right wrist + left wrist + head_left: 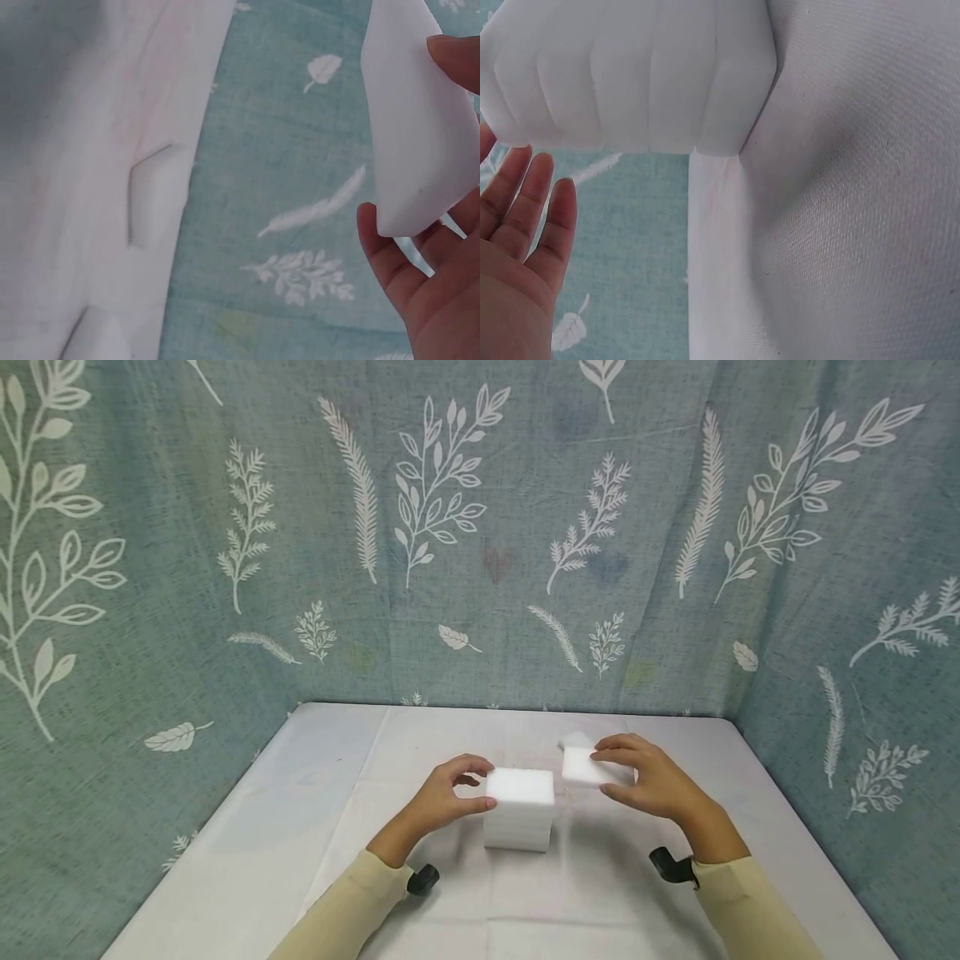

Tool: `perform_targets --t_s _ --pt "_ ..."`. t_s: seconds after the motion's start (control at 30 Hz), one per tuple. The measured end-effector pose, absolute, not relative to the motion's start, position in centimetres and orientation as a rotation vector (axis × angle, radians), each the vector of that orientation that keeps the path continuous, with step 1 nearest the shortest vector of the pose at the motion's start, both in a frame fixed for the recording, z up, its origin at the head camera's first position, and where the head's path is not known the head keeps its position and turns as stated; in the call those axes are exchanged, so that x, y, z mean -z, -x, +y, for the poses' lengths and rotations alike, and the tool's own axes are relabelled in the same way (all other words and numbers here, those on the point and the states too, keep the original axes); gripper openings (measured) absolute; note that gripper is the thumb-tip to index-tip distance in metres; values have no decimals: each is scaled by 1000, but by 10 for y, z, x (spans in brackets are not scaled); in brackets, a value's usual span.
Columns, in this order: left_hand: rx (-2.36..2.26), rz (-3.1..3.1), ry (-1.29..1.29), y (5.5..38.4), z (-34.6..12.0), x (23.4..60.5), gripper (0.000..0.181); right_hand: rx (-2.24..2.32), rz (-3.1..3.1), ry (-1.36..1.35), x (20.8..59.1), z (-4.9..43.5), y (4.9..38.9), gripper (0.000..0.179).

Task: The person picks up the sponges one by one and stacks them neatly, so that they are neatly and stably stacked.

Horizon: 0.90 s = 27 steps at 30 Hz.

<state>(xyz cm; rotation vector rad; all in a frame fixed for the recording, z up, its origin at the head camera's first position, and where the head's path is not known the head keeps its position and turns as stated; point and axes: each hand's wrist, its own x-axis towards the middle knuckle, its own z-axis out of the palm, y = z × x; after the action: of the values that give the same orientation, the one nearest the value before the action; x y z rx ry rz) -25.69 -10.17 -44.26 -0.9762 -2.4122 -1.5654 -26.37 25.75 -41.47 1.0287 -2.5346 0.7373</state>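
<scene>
Blue-green cloth (517,560) printed with white leaves, hung beyond the left hand (446,793) and right hand (652,777) and along both sides, apparently to screen off the background. Next in size, a white-covered desk (247,877) beneath both hands, flat and so a steady base for a pile. Then pale yellow sleeves (337,914), reaching in behind each hand.

Just beside the left hand, on the side toward the right one, a stack of white blocks (519,814): upright on the desk, several layers high, edges nearly lined up, probably because an even pile balances better. Around its upper end, left thumb on the near side and fingertips on the far side, spread only about as wide as one block. Likely a steadying hold, light smooth blocks being easy to nudge; cannot tell how firmly pressed.

Between right thumb and fingers, a single white block (579,766), raised off the desk, just beside the stack. Gripped by the end away from the stack, presumably to leave the opposite end free of fingers.

Below each hand, black wrist pieces (424,880) at the cuffs. Beyond the right hand, loose white pieces (156,196) lying on the desk, well within its reach.
</scene>
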Motion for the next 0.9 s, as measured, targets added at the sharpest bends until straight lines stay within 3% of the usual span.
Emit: perform_targets --t_s 0.9 --pt "1682 -2440 903 258 -102 448 55 -866 -2491 -1215 414 194 269 38"
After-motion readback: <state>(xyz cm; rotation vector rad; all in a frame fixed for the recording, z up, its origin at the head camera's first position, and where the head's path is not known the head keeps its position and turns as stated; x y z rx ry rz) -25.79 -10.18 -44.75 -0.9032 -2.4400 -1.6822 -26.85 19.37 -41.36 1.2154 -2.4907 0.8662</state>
